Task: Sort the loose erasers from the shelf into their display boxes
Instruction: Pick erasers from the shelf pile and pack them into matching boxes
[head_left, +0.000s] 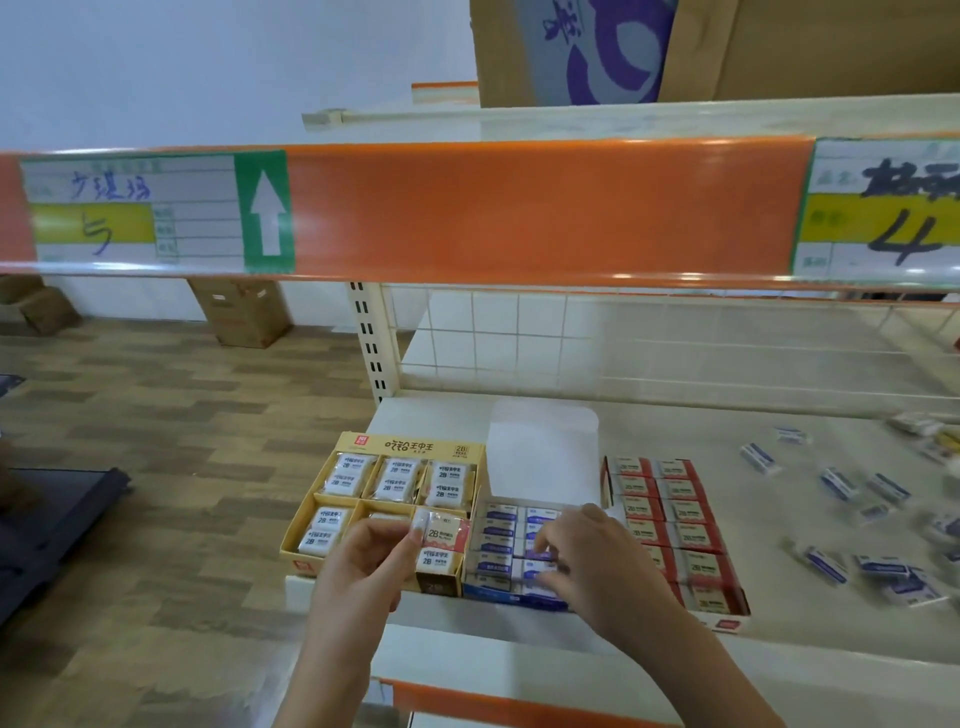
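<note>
The left hand (363, 561) pinches a white, red-printed wrapped eraser (441, 532) over the yellow cardboard display box (311, 519), its long axis crosswise, while the right hand (587, 561) presses curled fingers into the blue box (498, 597) just beside

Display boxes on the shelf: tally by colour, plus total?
Yellow display box: 1
Blue display box: 1
Red display box: 1
Total: 3, side by side at the front edge of the shelf.
</note>
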